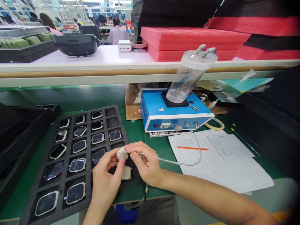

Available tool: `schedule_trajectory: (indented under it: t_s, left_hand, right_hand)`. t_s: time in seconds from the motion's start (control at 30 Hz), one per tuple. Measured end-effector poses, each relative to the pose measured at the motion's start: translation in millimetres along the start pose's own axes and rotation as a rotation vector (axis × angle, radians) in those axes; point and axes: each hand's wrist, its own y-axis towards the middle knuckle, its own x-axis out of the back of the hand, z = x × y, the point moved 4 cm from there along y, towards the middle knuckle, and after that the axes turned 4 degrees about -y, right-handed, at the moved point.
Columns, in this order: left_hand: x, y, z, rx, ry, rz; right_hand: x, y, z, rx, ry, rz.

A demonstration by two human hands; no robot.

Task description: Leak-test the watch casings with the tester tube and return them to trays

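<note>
My left hand [106,179] is closed around a small cream watch case [122,153], held up over the right side of the black foam tray [87,159]. The fingers of my right hand [146,162] pinch the end of a clear thin tube [173,162] right at the case; its tip is hidden. From there the tube loops back to the front of a blue box [150,109]. Another cream watch case [127,172] lies just below my hands. Several square watches, such as this watch [79,146], sit in the tray's compartments, dark screens up.
On the blue box stands a tilted-looking clear cylinder [180,84]. Written sheets [211,172] with an orange strip [192,148] lie to the right, beside a tape roll [217,124]. A shelf [105,59] across the back bears red foam blocks [187,39]. A person [118,32] sits far off.
</note>
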Motion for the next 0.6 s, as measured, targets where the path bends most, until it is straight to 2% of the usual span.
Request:
schedule_trajectory:
  t_s: [0.6]
  left_hand:
    - [-0.9, -4.1, -0.8, 0.016, 0.002, 0.029]
  right_hand:
    - [0.6, -3.5, 2.2, -0.024, -0.029, 0.018]
